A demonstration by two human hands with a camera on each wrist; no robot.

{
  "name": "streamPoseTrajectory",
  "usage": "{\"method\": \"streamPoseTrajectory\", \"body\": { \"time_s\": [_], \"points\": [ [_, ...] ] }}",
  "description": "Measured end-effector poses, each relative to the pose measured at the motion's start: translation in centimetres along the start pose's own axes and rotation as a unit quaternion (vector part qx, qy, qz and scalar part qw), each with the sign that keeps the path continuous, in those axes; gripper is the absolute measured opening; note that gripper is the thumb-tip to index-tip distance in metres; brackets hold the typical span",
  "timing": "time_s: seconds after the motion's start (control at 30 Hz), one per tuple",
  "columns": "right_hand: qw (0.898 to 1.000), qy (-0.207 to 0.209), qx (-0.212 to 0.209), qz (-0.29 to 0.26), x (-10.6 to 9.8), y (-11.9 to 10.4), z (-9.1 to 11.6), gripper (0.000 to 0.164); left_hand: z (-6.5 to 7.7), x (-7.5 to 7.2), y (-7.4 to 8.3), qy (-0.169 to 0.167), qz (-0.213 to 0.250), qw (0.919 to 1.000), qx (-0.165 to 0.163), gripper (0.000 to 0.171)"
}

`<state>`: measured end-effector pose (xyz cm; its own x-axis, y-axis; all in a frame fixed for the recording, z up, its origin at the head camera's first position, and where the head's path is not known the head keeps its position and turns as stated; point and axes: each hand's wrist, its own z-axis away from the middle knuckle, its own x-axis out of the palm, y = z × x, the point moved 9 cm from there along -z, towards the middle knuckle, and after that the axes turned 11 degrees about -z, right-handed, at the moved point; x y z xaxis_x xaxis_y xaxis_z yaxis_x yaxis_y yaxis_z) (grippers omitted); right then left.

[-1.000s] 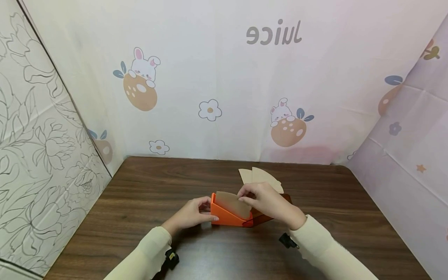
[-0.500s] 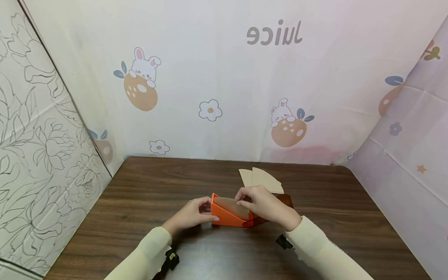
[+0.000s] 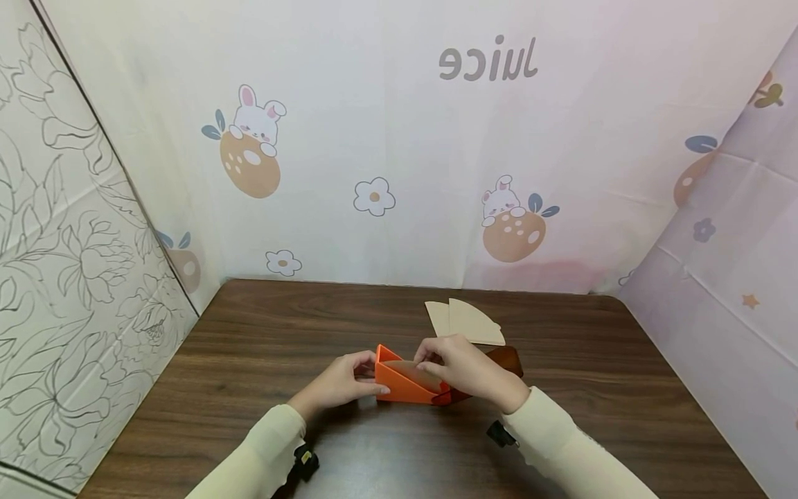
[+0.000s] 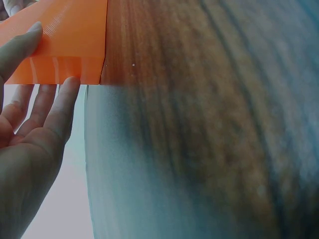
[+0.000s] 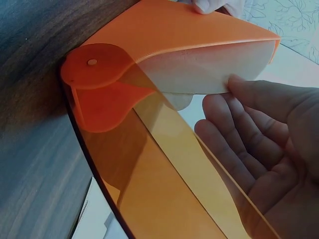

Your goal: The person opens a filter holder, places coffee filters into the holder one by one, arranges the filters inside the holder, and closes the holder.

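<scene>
Table (image 3: pixel 262 333) is spanning the lower frame; below centre, left hand (image 3: pixel 339 380) is gripping box (image 3: pixel 402 388), right hand (image 3: pixel 464 366) is pinching paper (image 5: pixel 204 69), ideally guiding it unbent.

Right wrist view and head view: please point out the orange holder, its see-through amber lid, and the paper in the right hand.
Orange holder (image 3: pixel 402 390): head view, on its near side wall.
Amber lid (image 5: pixel 149 184): right wrist view, on its see-through panel.
Paper (image 5: pixel 204 70): right wrist view, on its exposed face.
</scene>
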<state>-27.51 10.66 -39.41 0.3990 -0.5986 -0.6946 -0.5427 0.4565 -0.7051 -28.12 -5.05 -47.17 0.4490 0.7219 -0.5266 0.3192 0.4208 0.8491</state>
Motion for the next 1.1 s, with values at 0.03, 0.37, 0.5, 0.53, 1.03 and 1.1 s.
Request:
{"method": "streamPoseTrajectory", "body": {
  "time_s": [0.03,0.37,0.5,0.53,1.03,1.1],
  "points": [
    [1.000,-0.001,0.001,-0.001,0.0,0.0,0.0,0.007,-0.1,0.1,-0.3,-0.001,0.000,1.0000,-0.002,0.029],
    [1.000,-0.010,0.003,0.007,0.2,0.2,0.0,0.004,-0.3,0.2,-0.9,-0.002,-0.004,1.0000,-0.002,0.030],
    [1.000,-0.012,0.004,0.011,0.3,0.2,-0.1,0.004,-0.2,0.2,-0.5,0.002,-0.007,1.0000,-0.003,0.030],
    [1.000,-0.012,0.004,0.012,0.2,0.2,-0.1,0.005,-0.1,0.1,-0.2,0.002,-0.006,1.0000,-0.003,0.030],
    [1.000,-0.011,0.021,0.018,0.5,0.6,-0.2,0.007,-0.2,0.2,-0.7,0.000,-0.002,1.0000,-0.003,0.030],
    [1.000,-0.011,0.022,0.017,0.5,0.6,-0.2,0.007,-0.3,0.2,-0.9,-0.002,-0.001,1.0000,0.000,0.030]
  ]
}}
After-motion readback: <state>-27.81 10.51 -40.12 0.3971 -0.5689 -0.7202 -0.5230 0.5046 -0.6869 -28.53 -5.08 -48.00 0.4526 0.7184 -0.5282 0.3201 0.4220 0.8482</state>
